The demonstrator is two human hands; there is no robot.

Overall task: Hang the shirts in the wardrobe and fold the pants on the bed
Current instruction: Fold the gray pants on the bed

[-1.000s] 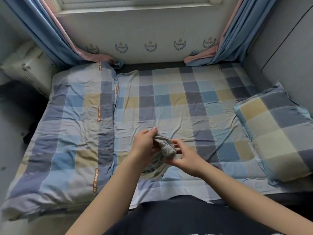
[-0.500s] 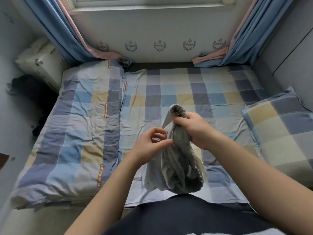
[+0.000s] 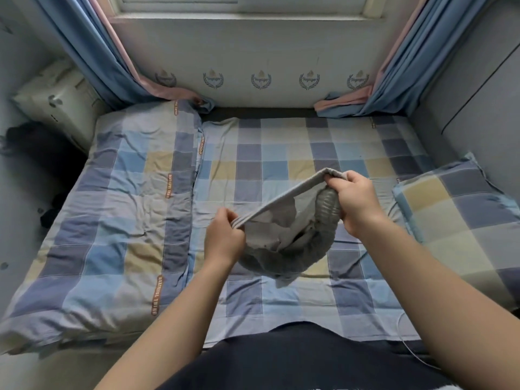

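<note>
A pair of grey pants (image 3: 284, 249) hangs bunched above the checked bed (image 3: 261, 170), its elastic waistband stretched between both hands. My left hand (image 3: 223, 236) pinches the lower left end of the waistband. My right hand (image 3: 356, 199) grips the upper right end, with the gathered ribbed band bulging below its fingers. The legs sag in a crumpled bundle under the hands, just over the sheet. No shirt and no wardrobe interior is visible.
A folded checked duvet (image 3: 112, 220) covers the bed's left part. A matching pillow (image 3: 461, 220) lies at the right. Blue and pink curtains (image 3: 92, 52) hang at both back corners under the window. A white bag (image 3: 56, 102) and dark items sit left of the bed.
The hands have moved apart, pulling the waistband open from a bunched wad. My right hand shifted right and up; my left took hold of the band's other end.
</note>
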